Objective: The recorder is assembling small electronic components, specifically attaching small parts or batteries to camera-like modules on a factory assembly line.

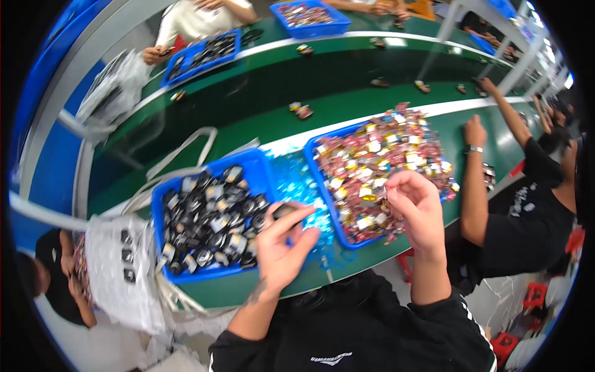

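My left hand [284, 245] is closed around a small dark part [284, 211], partly hidden by the fingers, near the right rim of a blue bin [270, 170]. That bin holds a heap of black plastic housings [214, 217], several with pale square patches. My right hand [420, 211] is raised over a second blue bin [315, 166], thumb and forefinger pinched together. Whatever sits at those fingertips is too small to make out. Piled above that bin's rim are many small reddish parts [378, 155] with white and yellow pieces.
Small blue shiny scraps [297, 180] lie between the bins. Beyond runs a dark green conveyor [248, 93] with scattered parts [302, 111]. A co-worker's arm [476, 186] is at the right. White trays [121, 266] stand at the left; more blue bins [316, 28] lie across the belt.
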